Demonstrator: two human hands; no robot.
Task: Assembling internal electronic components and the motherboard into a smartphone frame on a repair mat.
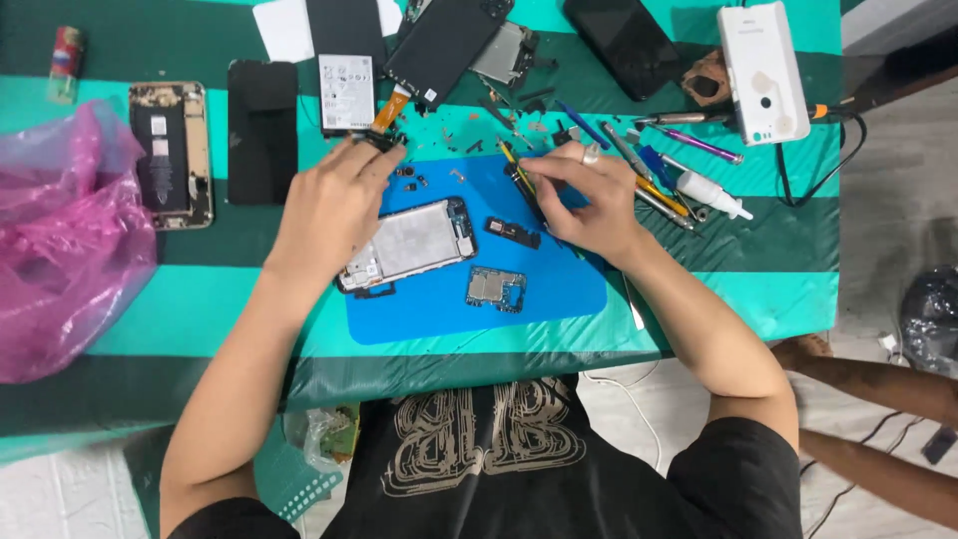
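- Left hand [334, 205] is resting palm-down over the upper-left edge of the blue mat [559, 289], near the centre of the frame; its fingers are curled and pinching a small dark part [377, 141] at their tips, just above the mat's top edge.
- Opened phone frame [409, 245] is lying tilted on the left part of the mat, its left end sitting under the heel of the left hand.
- Right hand [589, 200] is hovering over the upper right of the mat, fingers bent and closed around a thin yellow-and-black tool [521, 178]; the tool is angling down and to the right, across the mat's top edge.
- Small circuit board [495, 288] is lying on the mat below centre, apart from both hands; a dark narrow module [513, 233] is sitting just above it, near the right hand.
- Tiny screws and loose bits are lying scattered along the mat's top edge, between the two hands.
- A cluster of pens, tweezers and a white glue bottle [711, 194] is lying to the right of the right hand.
- A white battery [346, 92] is lying in the upper middle of the frame; a gold gutted phone [171, 153] in the upper left, beside a pink plastic bag [65, 240].
- White boxy device [762, 72] is sitting in the upper right.
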